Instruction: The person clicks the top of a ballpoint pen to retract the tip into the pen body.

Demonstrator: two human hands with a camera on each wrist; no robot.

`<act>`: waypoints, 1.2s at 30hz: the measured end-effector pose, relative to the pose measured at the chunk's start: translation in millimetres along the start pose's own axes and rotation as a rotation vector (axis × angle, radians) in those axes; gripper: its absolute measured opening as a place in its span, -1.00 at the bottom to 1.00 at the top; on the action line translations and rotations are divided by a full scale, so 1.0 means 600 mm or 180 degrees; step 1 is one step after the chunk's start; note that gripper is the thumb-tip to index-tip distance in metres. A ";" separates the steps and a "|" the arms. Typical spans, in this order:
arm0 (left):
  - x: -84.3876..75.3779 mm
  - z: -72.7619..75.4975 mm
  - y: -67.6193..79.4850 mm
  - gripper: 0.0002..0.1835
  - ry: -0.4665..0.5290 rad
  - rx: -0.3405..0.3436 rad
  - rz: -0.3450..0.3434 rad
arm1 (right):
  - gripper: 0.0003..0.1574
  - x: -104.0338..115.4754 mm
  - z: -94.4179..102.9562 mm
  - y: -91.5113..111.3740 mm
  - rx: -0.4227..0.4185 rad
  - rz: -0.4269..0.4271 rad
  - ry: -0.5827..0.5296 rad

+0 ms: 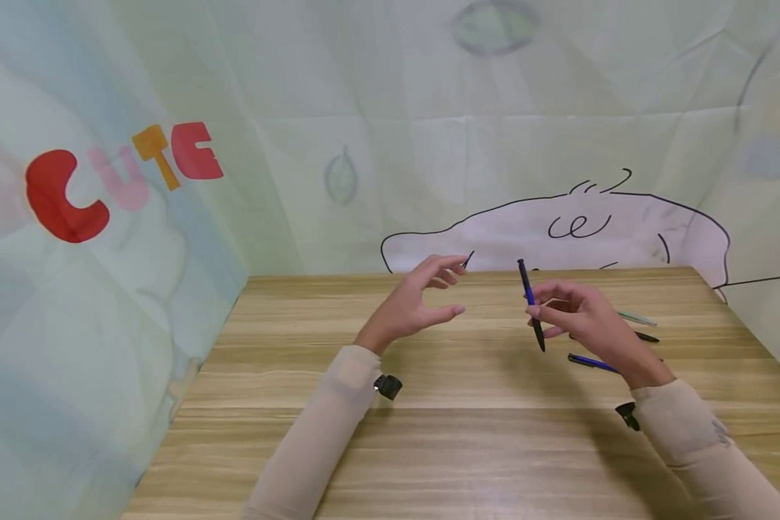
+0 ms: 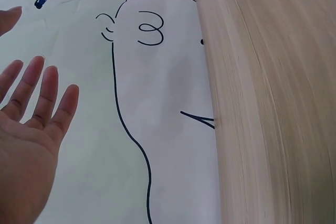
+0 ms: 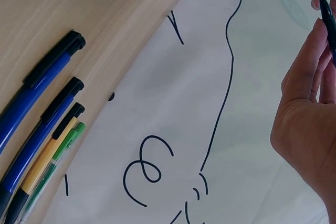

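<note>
My right hand (image 1: 581, 318) pinches a blue and black pen (image 1: 529, 292) between thumb and fingers, raised above the table. The pen stands nearly upright, its top leaning slightly left in the head view. The right wrist view shows its pointed tip. To the left, my left hand (image 1: 419, 300) hovers in the air with nothing in it, fingers spread and thumb apart. Under the right hand lie several pens: a blue pen (image 3: 39, 80), another blue pen (image 3: 42, 132), a yellow pen (image 3: 44, 161) and a green pen (image 3: 56, 163). In the head view the right hand partly hides them.
The wood-grain table (image 1: 442, 448) reaches back to a fabric backdrop (image 1: 364, 87) with a line drawing. Another printed sheet (image 1: 39, 325) hangs along the left side, with large coloured letters. Dark wrist cameras sit on both cuffs.
</note>
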State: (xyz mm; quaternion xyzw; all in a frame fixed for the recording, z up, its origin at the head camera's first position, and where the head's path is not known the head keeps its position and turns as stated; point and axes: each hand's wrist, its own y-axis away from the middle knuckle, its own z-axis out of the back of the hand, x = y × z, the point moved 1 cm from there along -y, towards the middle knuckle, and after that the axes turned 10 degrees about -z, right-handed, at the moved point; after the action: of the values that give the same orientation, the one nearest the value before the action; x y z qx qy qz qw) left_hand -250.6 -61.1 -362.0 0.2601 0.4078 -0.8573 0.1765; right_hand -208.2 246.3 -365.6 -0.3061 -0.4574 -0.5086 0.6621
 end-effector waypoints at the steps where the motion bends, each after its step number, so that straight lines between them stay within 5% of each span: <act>1: 0.000 -0.002 -0.001 -0.23 0.0002 0.0004 0.0010 | -0.59 0.001 -0.001 -0.001 0.0008 0.0007 -0.0022; 36: -0.016 -0.041 -0.044 -0.11 0.0105 -0.0056 -0.0208 | -0.66 0.038 -0.039 -0.023 0.0070 0.0244 -0.0342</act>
State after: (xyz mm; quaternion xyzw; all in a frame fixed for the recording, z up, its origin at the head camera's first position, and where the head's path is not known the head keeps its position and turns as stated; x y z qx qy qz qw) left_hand -248.9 -24.5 -353.3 0.2592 0.4266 -0.8545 0.1439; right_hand -213.0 213.0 -354.8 -0.3430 -0.4859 -0.4607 0.6588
